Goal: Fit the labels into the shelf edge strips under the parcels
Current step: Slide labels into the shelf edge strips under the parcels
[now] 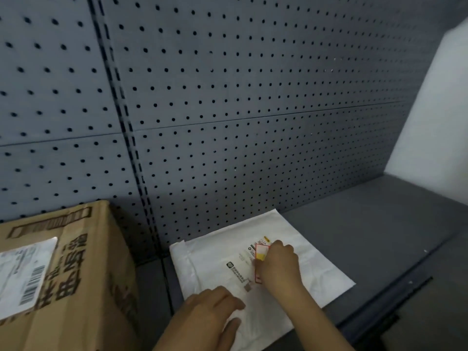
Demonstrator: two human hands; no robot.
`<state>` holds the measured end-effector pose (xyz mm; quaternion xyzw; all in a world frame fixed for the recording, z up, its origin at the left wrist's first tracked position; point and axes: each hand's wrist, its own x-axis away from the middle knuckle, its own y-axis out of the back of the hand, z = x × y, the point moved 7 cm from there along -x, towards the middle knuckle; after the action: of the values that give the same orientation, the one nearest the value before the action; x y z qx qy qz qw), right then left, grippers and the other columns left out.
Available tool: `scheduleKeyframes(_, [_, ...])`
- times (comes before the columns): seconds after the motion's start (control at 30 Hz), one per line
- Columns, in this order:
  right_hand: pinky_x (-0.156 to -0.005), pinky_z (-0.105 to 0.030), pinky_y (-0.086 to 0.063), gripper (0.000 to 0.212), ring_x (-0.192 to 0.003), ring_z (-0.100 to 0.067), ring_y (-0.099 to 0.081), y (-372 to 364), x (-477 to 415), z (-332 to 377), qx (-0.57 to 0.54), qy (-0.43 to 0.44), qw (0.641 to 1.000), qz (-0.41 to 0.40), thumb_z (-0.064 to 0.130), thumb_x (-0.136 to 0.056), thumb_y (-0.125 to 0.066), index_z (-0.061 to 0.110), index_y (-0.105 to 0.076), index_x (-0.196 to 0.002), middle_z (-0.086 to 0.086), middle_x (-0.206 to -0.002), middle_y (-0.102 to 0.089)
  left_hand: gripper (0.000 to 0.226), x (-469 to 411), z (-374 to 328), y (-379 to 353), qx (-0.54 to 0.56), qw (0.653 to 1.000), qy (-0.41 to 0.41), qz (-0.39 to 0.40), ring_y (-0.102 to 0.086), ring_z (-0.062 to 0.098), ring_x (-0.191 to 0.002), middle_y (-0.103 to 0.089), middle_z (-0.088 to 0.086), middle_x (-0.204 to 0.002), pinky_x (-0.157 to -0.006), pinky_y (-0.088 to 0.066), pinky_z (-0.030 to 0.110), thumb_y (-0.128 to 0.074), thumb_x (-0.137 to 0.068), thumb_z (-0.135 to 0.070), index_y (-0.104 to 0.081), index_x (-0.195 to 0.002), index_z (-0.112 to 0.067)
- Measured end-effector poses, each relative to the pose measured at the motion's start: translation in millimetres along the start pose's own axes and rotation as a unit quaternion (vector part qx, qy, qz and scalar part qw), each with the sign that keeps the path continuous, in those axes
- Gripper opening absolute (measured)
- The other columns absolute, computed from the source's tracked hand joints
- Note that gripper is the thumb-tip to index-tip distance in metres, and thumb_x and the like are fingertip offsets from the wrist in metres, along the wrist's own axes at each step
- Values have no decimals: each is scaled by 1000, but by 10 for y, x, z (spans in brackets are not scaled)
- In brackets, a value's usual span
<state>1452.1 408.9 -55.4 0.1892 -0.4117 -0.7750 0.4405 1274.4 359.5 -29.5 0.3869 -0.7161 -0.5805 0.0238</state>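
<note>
A flat white mailer parcel [298,252] lies on the dark grey shelf [367,224], with printed marks in its middle. My right hand [278,264] rests on the parcel and pinches a small label [260,252] with a red border and a yellow patch, held against the parcel's top. My left hand [210,310] lies flat on the parcel's near left part, fingers apart, holding nothing. The shelf's front edge strip [395,295] runs along the lower right, partly in shadow.
A brown cardboard box [83,262] with a white shipping label stands at the left, close to the mailer. A grey pegboard [228,110] forms the back wall. A white wall [435,117] closes the right side.
</note>
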Motion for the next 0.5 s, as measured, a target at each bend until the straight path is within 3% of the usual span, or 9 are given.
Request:
scheduleKeyframes(0.1, [-78,-25,-45,46,-105,-25,-56,3,-71,-38,-33,-9,999,34,29,-76,-73,7,-52,-111,-12,-116,-57,28,-22,-68,-18,-10,1000,-9,-16,-56,-8,-69,-52,-27,-91,-57,-48,12,-19,-99,-50,-47,-100,-46])
scheduleKeyframes(0.17, [-72,-20,-44,42,-101,-21,-60,74,-81,-64,-59,-10,997,46,22,-74,-75,8,-57,-110,-7,-112,-62,21,-29,-115,-39,-14,1000,-13,2,-54,-10,-66,-53,-27,-88,-54,-44,9,-25,-97,-50,-46,-99,-46])
scheduleKeyframes(0.27, [-77,-23,-52,31,-91,-15,-63,155,-28,-116,-173,-13,983,54,8,-73,-76,11,-66,-103,-4,-100,-67,12,-55,-188,-70,-6,999,-39,18,-51,-10,-62,-45,-26,-91,-53,-41,7,-37,-87,-49,-44,-97,-46])
scheduleKeyframes(0.33, [-70,-16,-52,23,-78,-7,-63,197,82,-134,-258,3,964,67,5,-74,-75,12,-70,-96,-1,-88,-68,19,-30,-237,-74,4,998,-48,27,-53,-9,-60,-43,-24,-92,-52,-42,8,-43,-78,-49,-44,-96,-45])
scheduleKeyframes(0.4, [-62,-12,-49,16,-70,-4,-62,310,243,-142,-301,33,951,66,8,-77,-74,14,-72,-91,0,-83,-68,14,2,-286,-109,-17,998,-60,23,-53,-9,-58,-42,-24,-92,-51,-42,9,-35,-88,-52,-44,-96,-45])
scheduleKeyframes(0.47, [-61,-12,-49,13,-71,-6,-64,459,446,-181,-331,60,940,52,11,-79,-73,13,-70,-91,-2,-84,-69,30,31,-327,-100,-22,998,-51,-1,-53,-8,-59,-44,-24,-91,-53,-44,10,-17,-96,-55,-45,-97,-45])
scheduleKeyframes(0.5, [-62,-13,-50,13,-74,-8,-66,511,566,-230,-351,64,933,50,10,-80,-73,11,-68,-91,-3,-85,-70,29,68,-385,-100,-13,999,-45,7,-54,-6,-60,-47,-24,-89,-54,-45,12,-18,-96,-54,-46,-96,-44])
